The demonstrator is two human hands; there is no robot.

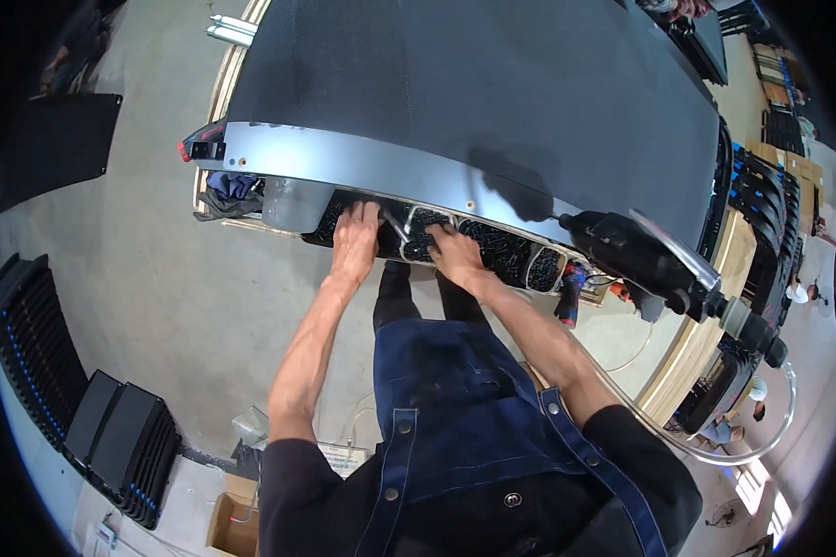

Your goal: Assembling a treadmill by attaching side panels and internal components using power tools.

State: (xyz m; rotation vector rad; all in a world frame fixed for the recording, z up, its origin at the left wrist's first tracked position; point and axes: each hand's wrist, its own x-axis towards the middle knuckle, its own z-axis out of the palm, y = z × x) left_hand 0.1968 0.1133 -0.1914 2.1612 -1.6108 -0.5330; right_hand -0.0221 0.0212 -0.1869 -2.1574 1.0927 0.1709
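Both of my hands are at a row of small bins under the near edge of a dark panel (483, 84) with a pale metal strip (362, 160). My left hand (355, 243) bends its closed fingers down into a bin at the left; their tips are hidden. In the bin to the right, my right hand (457, 255) touches small black screw-like pieces, its thumb and forefinger apart. More dark pieces (497, 251) fill the neighbouring bin. A thin metal rod (397, 227) slants between my hands.
A black power tool (641, 251) with a clear hose (762, 446) hangs over the panel's right side. A red-and-black cordless tool (571, 295) is beside the bins. Dark cloth (228, 195) lies at the left end. Stacked black panels (121, 441) stand lower left.
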